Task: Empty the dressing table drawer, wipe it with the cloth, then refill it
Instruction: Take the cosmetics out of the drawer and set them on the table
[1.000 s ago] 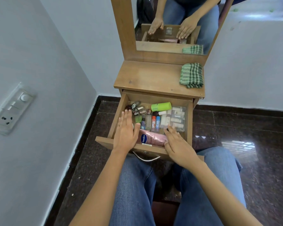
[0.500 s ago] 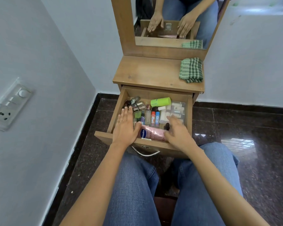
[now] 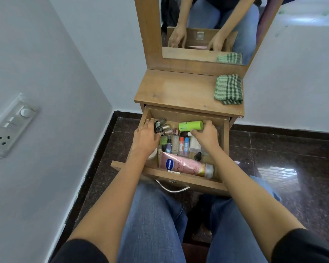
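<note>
The wooden drawer (image 3: 196, 184) of the dressing table is pulled out over my lap and full of toiletries. My left hand (image 3: 145, 136) reaches into its back left corner, fingers and thumb curled round a cluster of small metallic-capped bottles (image 3: 164, 128). My right hand (image 3: 207, 136) lies curled over the clear box at the back right, thumb and fingertips at the right end of the green bottle (image 3: 190, 125); what it grips is hidden. A pink Vaseline tube (image 3: 184, 165) lies along the front. The folded green checked cloth (image 3: 229, 90) sits on the tabletop (image 3: 177, 92).
Several slim upright bottles (image 3: 180, 144) stand mid-drawer, with a small black-capped bottle (image 3: 198, 156) beside them. A mirror (image 3: 205, 29) rises behind the tabletop. A wall with a switch plate (image 3: 10, 128) is close on the left. Dark tiled floor (image 3: 285, 158) lies to the right.
Both hands moved from the front of the drawer to its back. The left now curls round the small bottles, the right reaches the green bottle. The pink tube is uncovered.
</note>
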